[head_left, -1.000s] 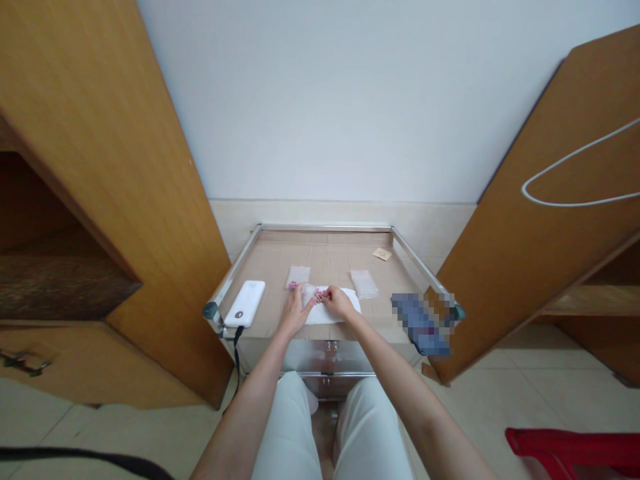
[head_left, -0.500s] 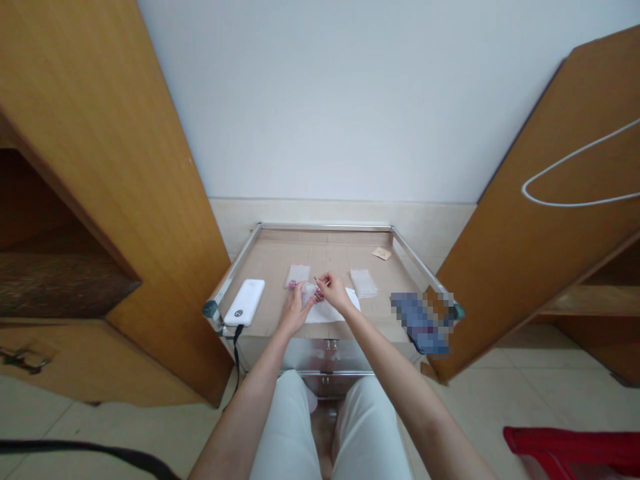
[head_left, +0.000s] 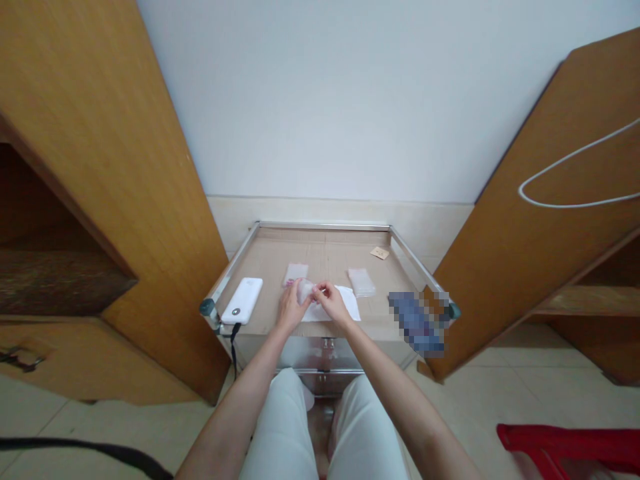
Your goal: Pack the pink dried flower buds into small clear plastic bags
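Note:
A small clear plastic bag (head_left: 305,291) is gripped by my left hand (head_left: 291,309), thumb in front and fingers behind. My right hand (head_left: 332,305) is closed in a pinch at the bag's right edge, its fingertips meeting my left thumb; any small item between them is hidden. Beneath both hands lies a white sheet of paper (head_left: 349,303). Just beyond my left hand is a flat clear packet (head_left: 296,272) with pinkish bits at its near edge, partly covered by my fingers. To the right of the paper sits a stack of clear bags (head_left: 361,281).
The metal-railed cart top (head_left: 280,243) carries a white power bank (head_left: 243,300) with a black cable at left, a small tan card (head_left: 380,253) at the back right and a blurred-out blue object (head_left: 415,323) at right. Wooden cabinets (head_left: 170,220) flank the cart.
My right hand has come down and slightly left, from holding a small thin item over the bag to pinching at its edge. The pink and dark bits near my fingers are now mostly hidden.

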The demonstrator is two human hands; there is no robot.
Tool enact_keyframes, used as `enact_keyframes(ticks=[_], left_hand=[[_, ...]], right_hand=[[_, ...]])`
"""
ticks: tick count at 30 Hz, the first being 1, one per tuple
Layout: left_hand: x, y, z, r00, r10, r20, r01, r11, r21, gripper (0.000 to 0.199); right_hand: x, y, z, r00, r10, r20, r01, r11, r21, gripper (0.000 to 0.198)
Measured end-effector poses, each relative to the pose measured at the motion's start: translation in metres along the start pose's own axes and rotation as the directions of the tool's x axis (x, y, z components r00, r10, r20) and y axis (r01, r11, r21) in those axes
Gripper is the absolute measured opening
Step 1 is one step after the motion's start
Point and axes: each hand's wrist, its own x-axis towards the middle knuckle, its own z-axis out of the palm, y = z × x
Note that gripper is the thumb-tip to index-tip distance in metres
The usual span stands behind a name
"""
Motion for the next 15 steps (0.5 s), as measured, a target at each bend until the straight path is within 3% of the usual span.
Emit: enact_keyframes(ticks=[5, 10, 15], left_hand=[[0.006, 0.017, -0.003, 0.999, 0.028, -0.047, -0.029, 0.999, -0.041, 0.047], [0.011, 0.029, -0.001, 0.995, -0.085, -0.049, 0.073, 0.977, -0.202, 0.059], [0.015, 0.026, 0.004, 0.968, -0.236, 0.088, 0.247, 0.829, -0.502, 0.042]], right_hand=[[-0.001, -0.006, -0.002, 0.999, -0.008, -0.045, 0.011, 0.998, 0.069, 0.021], [0.004, -0.01, -0.01, 0.998, 0.039, -0.053, -0.025, 0.97, 0.243, 0.024], [0.006, -0.013, -0.017, 0.987, 0.153, -0.054, -0.129, 0.942, 0.31, 0.029]])
